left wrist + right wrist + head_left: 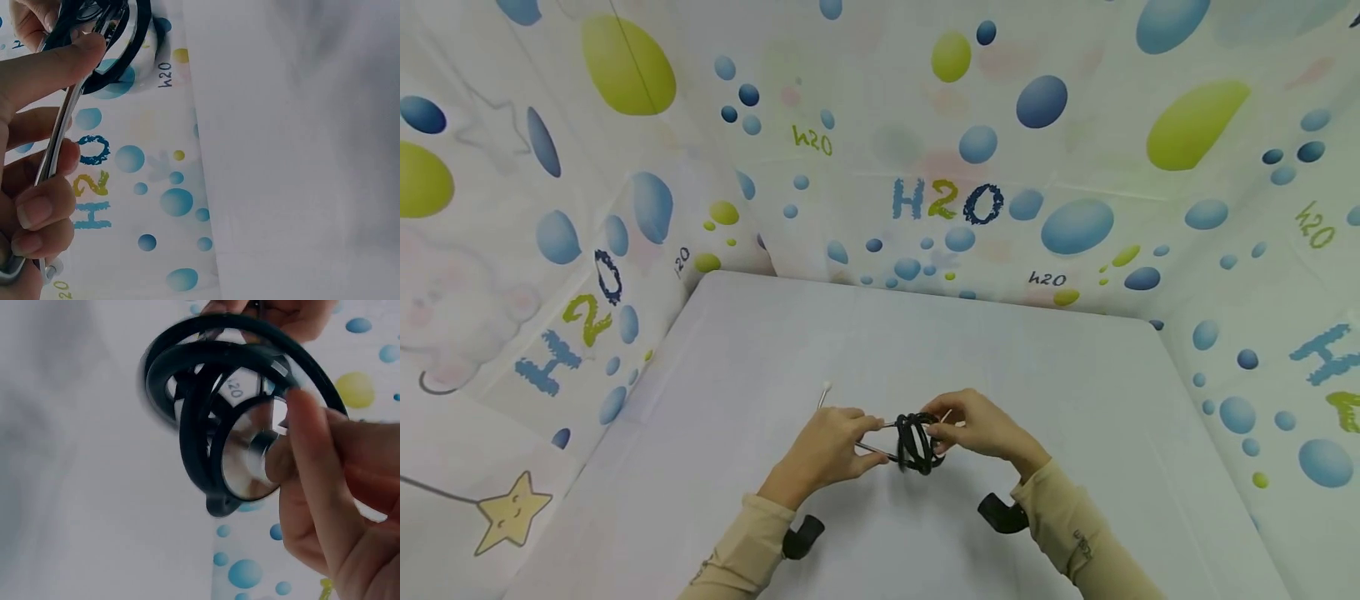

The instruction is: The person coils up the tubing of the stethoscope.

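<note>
Between the two hands, above the white table, is a stethoscope (913, 442) with its black tubing wound into loops. My left hand (830, 447) grips the metal ear tubes (55, 144), fingers curled round them in the left wrist view. A pale eartip (827, 386) sticks out beyond that hand. On the other side, my right hand (979, 425) pinches the round silver chest piece (240, 465) between thumb and finger. Black loops (194, 437) of tubing lie around and behind the chest piece in the right wrist view.
The white table (1037, 367) stretches out beneath both hands. Behind and beside it hangs a cloth (850, 208) printed with bubbles and lettering. A black wrist mount (802, 537) sits below the left wrist, another black mount (1002, 512) below the right.
</note>
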The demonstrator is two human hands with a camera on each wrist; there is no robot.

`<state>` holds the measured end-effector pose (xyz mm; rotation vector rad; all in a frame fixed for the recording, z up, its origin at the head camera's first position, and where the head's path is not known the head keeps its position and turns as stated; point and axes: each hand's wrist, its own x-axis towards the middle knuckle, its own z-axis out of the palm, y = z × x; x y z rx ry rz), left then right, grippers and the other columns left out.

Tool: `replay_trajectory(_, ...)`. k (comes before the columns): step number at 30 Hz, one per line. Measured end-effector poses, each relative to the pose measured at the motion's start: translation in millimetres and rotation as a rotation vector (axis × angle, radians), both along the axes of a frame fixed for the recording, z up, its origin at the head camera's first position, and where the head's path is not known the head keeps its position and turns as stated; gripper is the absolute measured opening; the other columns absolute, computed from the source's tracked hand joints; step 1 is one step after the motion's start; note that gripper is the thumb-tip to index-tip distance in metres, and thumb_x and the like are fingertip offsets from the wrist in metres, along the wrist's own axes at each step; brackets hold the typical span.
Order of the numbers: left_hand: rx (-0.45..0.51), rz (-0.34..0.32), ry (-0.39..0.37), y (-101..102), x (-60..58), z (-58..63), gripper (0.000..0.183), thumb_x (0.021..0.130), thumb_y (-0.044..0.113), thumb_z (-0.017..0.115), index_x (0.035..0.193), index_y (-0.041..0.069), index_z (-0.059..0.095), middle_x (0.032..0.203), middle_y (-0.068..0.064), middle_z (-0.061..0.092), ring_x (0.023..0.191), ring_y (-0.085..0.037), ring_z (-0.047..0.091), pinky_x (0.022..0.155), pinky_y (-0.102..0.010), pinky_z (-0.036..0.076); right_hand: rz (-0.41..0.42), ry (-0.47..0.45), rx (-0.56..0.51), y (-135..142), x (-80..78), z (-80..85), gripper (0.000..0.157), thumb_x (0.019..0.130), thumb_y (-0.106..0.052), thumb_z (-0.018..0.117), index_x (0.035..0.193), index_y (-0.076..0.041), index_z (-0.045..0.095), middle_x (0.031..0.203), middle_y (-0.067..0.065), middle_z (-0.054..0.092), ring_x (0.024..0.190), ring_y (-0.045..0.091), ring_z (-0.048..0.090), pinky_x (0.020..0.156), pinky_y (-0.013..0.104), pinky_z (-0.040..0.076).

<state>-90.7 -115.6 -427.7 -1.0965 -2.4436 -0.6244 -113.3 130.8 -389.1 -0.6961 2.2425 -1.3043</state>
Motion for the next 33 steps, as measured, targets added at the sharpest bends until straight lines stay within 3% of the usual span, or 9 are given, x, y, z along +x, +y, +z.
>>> replay_trajectory(5,0.006,0.008,0.003,-2,1.4,-2.6,0.038,0.064,0.031,0.085,0.090,0.007,0.072,0.068,0.002,0.064,0.054,-0.004,0.053,0.051,-0.018,0.043,0.037,-0.081,-0.073,4,-1.5,-7.1,0.017,0.089,0.006,0.056,0.105,0.012,0.061,0.098,0.020,0.061,0.081,0.032,0.065,0.070,0.034,0.055)
replay_trajectory(11,-0.002,0.018,0.023,-5,2.1,-4.6,0.037,0.062,0.031,0.086,0.088,0.008,0.072,0.065,0.003,0.062,0.053,-0.005,0.052,0.051,-0.020,0.044,0.011,-0.118,-0.150,6,-1.9,-20.6,0.014,0.089,0.006,0.057,0.099,0.015,0.058,0.092,0.021,0.060,0.077,0.021,0.065,0.070,0.043,0.055)
replay_trajectory(16,0.025,0.001,-0.038,-6,4.2,-5.7,0.038,0.064,0.030,0.086,0.090,0.006,0.073,0.065,0.003,0.062,0.054,-0.005,0.051,0.052,-0.019,0.042,0.023,-0.105,-0.185,11,-4.3,-27.0,0.016,0.088,0.002,0.061,0.096,0.016,0.059,0.081,0.013,0.063,0.066,0.012,0.061,0.061,0.035,0.055)
replay_trajectory(21,0.032,-0.020,-0.060,-7,5.1,-4.9,0.038,0.065,0.030,0.085,0.091,0.005,0.072,0.066,0.002,0.062,0.055,-0.005,0.051,0.052,-0.017,0.042,0.037,-0.069,-0.188,12,-5.2,-28.1,0.014,0.087,0.001,0.062,0.093,0.013,0.060,0.074,0.005,0.061,0.058,0.006,0.050,0.052,0.022,0.043)
replay_trajectory(28,0.031,-0.014,-0.068,-8,-1.9,6.5,0.038,0.066,0.029,0.085,0.092,0.004,0.072,0.065,0.002,0.061,0.055,-0.006,0.049,0.051,-0.017,0.040,-0.017,0.003,-0.199,9,-12.0,-22.3,0.009,0.087,0.000,0.063,0.091,0.008,0.062,0.071,0.002,0.059,0.058,0.006,0.048,0.053,0.022,0.042)
replay_trajectory(33,0.040,-0.011,-0.067,-9,-6.0,11.0,0.038,0.065,0.029,0.086,0.092,0.004,0.073,0.062,0.002,0.057,0.053,-0.006,0.045,0.049,-0.018,0.039,-0.058,-0.028,-0.249,11,-14.7,-21.7,0.012,0.088,-0.002,0.063,0.093,0.009,0.062,0.073,0.001,0.060,0.062,0.009,0.054,0.058,0.025,0.048)
